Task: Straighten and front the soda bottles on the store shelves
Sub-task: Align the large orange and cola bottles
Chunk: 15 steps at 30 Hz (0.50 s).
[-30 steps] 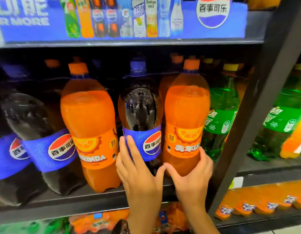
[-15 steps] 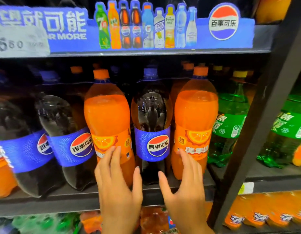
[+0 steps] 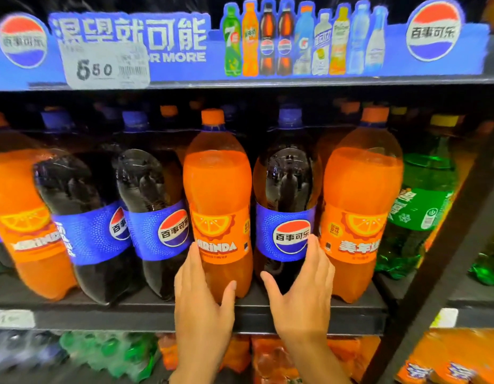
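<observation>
Fingers [image 3: 191, 261] of the left hand [image 3: 204, 300] wrap the Mirinda bottle [image 3: 218, 189] low down, and the right hand [image 3: 301, 295] cups the Pepsi bottle [image 3: 287, 189] likewise. Twist gently from the base, keep both upright, and slide them flush with the shelf [image 3: 101, 317] lip beneath the fingers.

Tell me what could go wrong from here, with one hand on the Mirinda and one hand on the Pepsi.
The left hand and right hand each hold low on a tall bottle, the Mirinda and the Pepsi; a quick turn might tip one.
Both bases stand close to the shelf edge, so a pull forward could slide one off.
The right fingers lie against the orange bottle beside the Pepsi and may knock it askew.
</observation>
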Each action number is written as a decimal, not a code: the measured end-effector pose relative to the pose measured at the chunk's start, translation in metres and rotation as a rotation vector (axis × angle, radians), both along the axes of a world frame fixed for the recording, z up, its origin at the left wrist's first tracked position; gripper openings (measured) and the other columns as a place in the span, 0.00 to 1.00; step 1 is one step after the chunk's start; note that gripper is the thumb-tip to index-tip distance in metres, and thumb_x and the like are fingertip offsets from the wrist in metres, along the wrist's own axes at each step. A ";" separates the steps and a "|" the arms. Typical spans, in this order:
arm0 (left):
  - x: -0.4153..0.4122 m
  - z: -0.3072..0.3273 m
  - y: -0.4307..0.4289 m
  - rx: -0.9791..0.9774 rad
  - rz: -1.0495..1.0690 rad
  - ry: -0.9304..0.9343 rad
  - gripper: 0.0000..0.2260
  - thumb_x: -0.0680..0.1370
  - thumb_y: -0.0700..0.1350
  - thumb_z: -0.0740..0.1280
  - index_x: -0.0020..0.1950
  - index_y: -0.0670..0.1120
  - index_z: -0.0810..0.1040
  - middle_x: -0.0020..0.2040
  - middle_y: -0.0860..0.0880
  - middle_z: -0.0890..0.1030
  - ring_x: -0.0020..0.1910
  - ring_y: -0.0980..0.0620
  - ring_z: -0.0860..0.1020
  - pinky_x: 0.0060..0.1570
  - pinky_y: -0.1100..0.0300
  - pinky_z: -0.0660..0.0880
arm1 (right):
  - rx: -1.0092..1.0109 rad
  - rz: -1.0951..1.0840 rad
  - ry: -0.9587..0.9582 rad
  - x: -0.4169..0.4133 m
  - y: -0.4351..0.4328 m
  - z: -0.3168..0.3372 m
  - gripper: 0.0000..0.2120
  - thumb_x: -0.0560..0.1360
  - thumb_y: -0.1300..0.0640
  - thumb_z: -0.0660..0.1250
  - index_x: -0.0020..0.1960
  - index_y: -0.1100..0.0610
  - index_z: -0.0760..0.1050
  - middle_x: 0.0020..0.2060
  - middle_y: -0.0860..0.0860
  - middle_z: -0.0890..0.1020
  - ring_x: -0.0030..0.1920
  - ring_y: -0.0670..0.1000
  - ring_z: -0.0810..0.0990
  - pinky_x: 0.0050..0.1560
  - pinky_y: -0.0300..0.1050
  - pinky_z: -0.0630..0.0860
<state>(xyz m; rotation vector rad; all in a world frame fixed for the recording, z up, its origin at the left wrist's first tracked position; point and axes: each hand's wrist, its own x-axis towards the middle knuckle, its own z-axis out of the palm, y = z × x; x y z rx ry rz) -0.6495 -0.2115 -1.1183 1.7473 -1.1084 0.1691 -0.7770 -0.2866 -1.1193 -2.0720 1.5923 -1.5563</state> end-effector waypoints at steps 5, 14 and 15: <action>0.006 0.000 -0.001 0.016 0.013 0.035 0.47 0.68 0.49 0.77 0.78 0.51 0.51 0.72 0.50 0.65 0.71 0.50 0.62 0.67 0.45 0.67 | 0.040 0.075 -0.046 -0.005 0.001 0.001 0.50 0.65 0.46 0.77 0.76 0.50 0.49 0.72 0.51 0.62 0.71 0.49 0.58 0.66 0.46 0.66; 0.002 0.000 -0.005 -0.009 0.000 0.073 0.46 0.67 0.46 0.78 0.77 0.52 0.53 0.70 0.50 0.66 0.69 0.54 0.60 0.65 0.54 0.64 | -0.122 0.281 -0.126 0.028 0.054 0.003 0.24 0.72 0.58 0.72 0.67 0.56 0.73 0.62 0.49 0.77 0.62 0.46 0.74 0.59 0.40 0.74; 0.003 -0.001 -0.003 -0.017 0.000 0.100 0.45 0.67 0.45 0.77 0.77 0.54 0.54 0.70 0.51 0.66 0.69 0.57 0.59 0.64 0.55 0.64 | -0.053 0.288 -0.155 0.038 0.061 -0.001 0.23 0.73 0.61 0.71 0.67 0.57 0.73 0.63 0.50 0.77 0.63 0.48 0.75 0.60 0.41 0.74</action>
